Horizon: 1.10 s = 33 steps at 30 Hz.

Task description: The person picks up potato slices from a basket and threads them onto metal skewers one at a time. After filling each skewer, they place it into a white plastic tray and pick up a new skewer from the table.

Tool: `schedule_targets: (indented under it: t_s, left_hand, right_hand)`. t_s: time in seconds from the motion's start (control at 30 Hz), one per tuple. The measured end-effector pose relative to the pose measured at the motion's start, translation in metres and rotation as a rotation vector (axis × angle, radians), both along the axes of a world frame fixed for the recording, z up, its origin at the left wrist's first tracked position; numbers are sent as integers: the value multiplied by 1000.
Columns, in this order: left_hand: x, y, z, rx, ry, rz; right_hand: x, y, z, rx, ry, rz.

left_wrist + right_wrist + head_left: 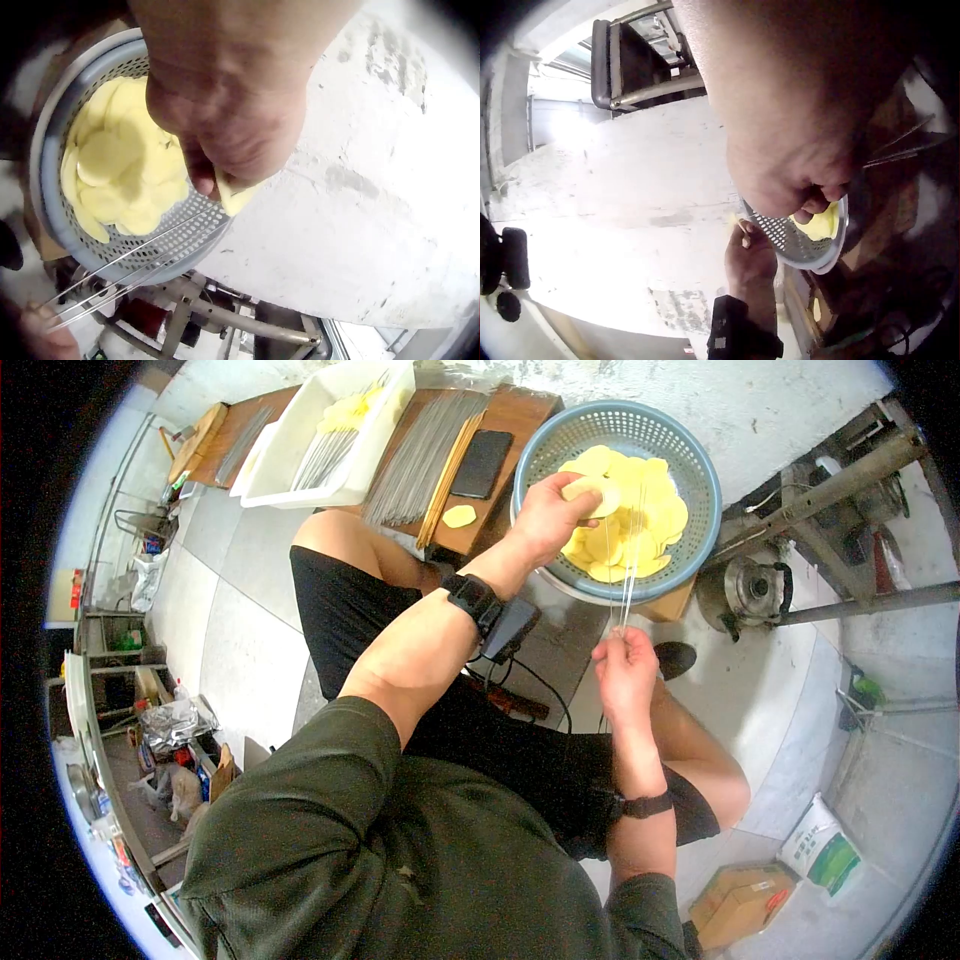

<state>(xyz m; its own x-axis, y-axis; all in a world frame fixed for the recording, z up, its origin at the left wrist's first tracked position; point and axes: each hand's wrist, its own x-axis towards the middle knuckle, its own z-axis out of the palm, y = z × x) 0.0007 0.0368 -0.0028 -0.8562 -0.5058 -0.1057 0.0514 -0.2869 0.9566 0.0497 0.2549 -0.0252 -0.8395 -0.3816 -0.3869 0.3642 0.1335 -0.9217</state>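
Observation:
A blue-grey colander (545,455) holds a heap of thin yellow slices (640,550) that look like potato. Over its near side, my left hand (553,520) pinches a yellow slice (603,497) between thumb and fingers; its edge also shows in the left wrist view as a pale slice (234,199). My right hand (628,665), lower and in front of the colander, grips several thin metal skewers (630,585) by their near ends. Their far ends extend over the colander toward the slice, as the skewers (127,281) in the left wrist view show.
Left of the colander, a wooden table (500,515) carries loose metal skewers (428,455), bamboo sticks (450,480), a black phone (481,464) and one single slice (459,516). A white tray (380,460) holds skewers with slices on them. A metal kettle (745,592) stands at right.

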Motion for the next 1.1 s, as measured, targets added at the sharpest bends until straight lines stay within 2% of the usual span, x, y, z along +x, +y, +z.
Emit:
schedule_targets:
  t_s: [0.43,0.53,0.6,0.63,0.67,0.73,0.77,0.87,0.9,0.93,1.0,1.1]
  left_hand:
    - [2,3,-11,-24,-34,17]
    - [11,14,-15,-153,-139,-41]
    - [18,29,-17,-145,-185,-92]
    - [20,34,-24,-174,-215,-119]
    - [19,35,-51,-249,-261,-181]
    - [27,50,-48,-137,-250,-256]
    - [25,50,-64,-145,-284,-280]
    - [19,36,-66,-143,-317,-308]
    - [14,25,-64,-266,-314,-299]
    - [6,9,-67,-344,-421,-266]
    - [-9,-19,-71,-722,-532,-144]
    - [-25,-40,-76,-986,-683,-128]
  right_hand:
    - [3,-2,9,55,-50,-10]
    - [2,-5,11,41,-62,-22]
    - [0,-4,10,28,-63,-29]
    - [-2,-2,7,3,-84,-31]
    - [-3,0,4,-20,-107,-33]
    - [-8,7,-1,-1,-105,-45]
    - [-12,9,-5,20,-100,-58]
    - [-19,14,-15,-32,-94,-120]
    - [-23,15,-17,-10,-61,-126]
    - [-25,15,-16,-11,-66,-130]
    - [-31,15,-13,-90,-132,-184]
    - [-33,14,-12,-73,-131,-185]
